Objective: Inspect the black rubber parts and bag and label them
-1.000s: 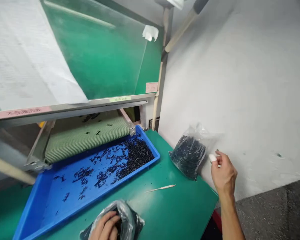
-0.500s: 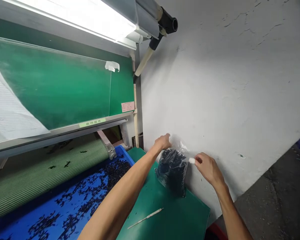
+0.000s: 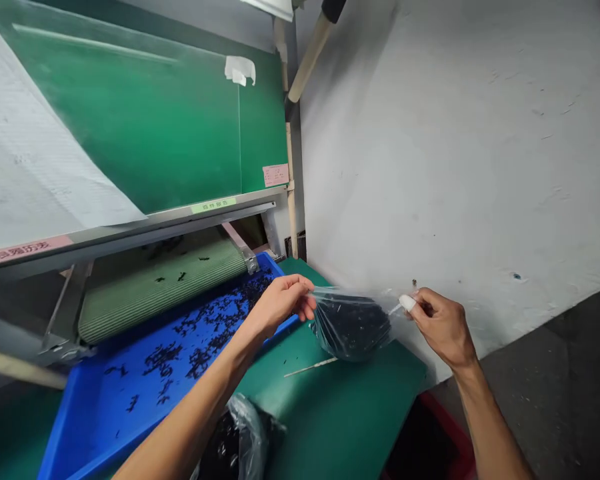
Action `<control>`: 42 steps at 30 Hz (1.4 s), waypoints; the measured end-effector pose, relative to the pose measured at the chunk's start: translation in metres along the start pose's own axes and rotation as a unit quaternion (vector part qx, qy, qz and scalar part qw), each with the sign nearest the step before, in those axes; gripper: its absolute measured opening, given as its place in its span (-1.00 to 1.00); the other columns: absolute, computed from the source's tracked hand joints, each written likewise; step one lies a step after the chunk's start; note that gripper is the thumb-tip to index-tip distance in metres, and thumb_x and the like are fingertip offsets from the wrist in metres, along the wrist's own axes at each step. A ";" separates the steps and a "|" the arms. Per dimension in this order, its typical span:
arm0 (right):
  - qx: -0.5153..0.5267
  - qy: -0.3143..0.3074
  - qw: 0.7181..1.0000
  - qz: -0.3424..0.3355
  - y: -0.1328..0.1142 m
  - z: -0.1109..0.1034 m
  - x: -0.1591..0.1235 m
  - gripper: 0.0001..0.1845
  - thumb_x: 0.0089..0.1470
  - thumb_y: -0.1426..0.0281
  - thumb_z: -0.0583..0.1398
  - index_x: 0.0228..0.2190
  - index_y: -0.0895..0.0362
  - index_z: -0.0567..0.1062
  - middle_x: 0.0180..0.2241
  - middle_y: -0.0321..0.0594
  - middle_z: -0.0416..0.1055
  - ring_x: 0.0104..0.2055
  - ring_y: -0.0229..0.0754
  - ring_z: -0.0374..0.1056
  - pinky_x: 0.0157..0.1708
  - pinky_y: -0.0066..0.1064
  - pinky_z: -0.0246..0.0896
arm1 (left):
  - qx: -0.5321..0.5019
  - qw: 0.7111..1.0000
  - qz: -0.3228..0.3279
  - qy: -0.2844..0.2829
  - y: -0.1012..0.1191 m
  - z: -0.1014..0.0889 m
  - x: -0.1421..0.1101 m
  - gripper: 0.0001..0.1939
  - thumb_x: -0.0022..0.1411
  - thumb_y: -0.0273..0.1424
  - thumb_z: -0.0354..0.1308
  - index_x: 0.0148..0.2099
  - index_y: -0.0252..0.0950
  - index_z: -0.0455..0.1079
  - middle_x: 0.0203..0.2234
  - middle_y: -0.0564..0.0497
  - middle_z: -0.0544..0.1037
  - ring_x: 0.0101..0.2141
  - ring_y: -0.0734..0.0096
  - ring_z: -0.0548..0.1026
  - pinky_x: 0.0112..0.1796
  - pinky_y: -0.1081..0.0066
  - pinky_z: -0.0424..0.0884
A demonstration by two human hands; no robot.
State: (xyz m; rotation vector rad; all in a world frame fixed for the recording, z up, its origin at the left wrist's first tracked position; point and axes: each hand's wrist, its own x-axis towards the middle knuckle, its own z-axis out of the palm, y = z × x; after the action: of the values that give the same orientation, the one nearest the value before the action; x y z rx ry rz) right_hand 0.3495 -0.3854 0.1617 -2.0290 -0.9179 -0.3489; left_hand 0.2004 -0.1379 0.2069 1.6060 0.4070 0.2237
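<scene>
A clear plastic bag (image 3: 353, 327) full of small black parts is stretched between my two hands over the green tabletop. My left hand (image 3: 287, 298) pinches the bag's left edge between thumb and fingers. At the opposite edge, my right hand (image 3: 443, 327) grips the plastic, its thumb wrapped in white tape or a finger cover. A thin pale stick (image 3: 307, 368) lies on the table just in front of the bag, one end reaching toward it. The second clear bag (image 3: 253, 433), also with black parts, sits near my left forearm and is partly hidden by it.
A blue tray (image 3: 100, 393) with scattered black pieces stands on the left, under a green ribbed conveyor belt (image 3: 165, 293). The green table (image 3: 325, 427) meets a white wall (image 3: 455, 167) at the right. A red bin (image 3: 450, 427) stands below the table's right edge.
The view has tilted down and left. The bag, upright against the wall before, is now pulled wide between both hands. My left hand has moved to its left edge, and another bag has come into view.
</scene>
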 end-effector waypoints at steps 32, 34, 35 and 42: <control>0.323 -0.378 0.719 0.486 -0.046 -0.025 -0.149 -0.57 0.10 -0.02 0.08 -0.30 0.09 0.42 -0.63 -0.37 0.20 -0.60 -0.34 0.09 -0.52 -0.49 0.11 | -0.140 0.963 -0.191 -0.126 -0.098 0.006 -0.170 -0.69 0.27 -0.05 -0.03 -0.23 -0.20 0.18 -0.60 0.14 0.39 -0.59 0.44 0.39 -0.51 0.45 0.33; 0.375 -0.345 0.663 0.548 -0.045 -0.027 -0.161 -0.57 0.05 0.00 0.16 -0.24 0.09 0.42 -0.59 -0.35 0.24 -0.58 -0.34 0.12 -0.50 -0.48 0.13 | -0.232 0.935 -0.243 -0.112 -0.101 0.010 -0.179 -0.66 0.21 -0.05 0.07 -0.18 -0.22 0.25 -0.65 0.18 0.32 -0.67 0.50 0.33 -0.58 0.49 0.26; 0.393 -0.327 0.642 0.572 -0.044 -0.030 -0.166 -0.57 0.01 0.02 0.20 -0.24 0.10 0.43 -0.56 -0.34 0.27 -0.56 -0.34 0.15 -0.48 -0.48 0.15 | -0.261 0.922 -0.269 -0.096 -0.103 0.012 -0.184 -0.66 0.19 -0.09 0.12 -0.19 -0.26 0.30 -0.66 0.18 0.31 -0.68 0.53 0.32 -0.58 0.51 0.25; 0.431 -0.335 0.605 0.580 -0.045 -0.049 -0.179 -0.34 -0.26 0.23 0.42 -0.07 0.09 0.43 -0.24 -0.13 0.43 -0.31 -0.19 0.35 -0.25 -0.39 0.26 | -0.402 0.872 -0.269 -0.078 -0.117 0.012 -0.223 -0.55 -0.02 -0.35 0.37 -0.06 -0.34 0.43 -0.41 -0.02 0.53 -0.35 0.42 0.48 -0.26 0.44 0.33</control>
State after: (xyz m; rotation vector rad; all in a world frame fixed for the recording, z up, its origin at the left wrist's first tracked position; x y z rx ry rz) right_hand 0.1983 -0.4944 0.1205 -1.3304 0.1049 1.3989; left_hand -0.0137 -0.2314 0.1122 0.6408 0.5295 -0.1587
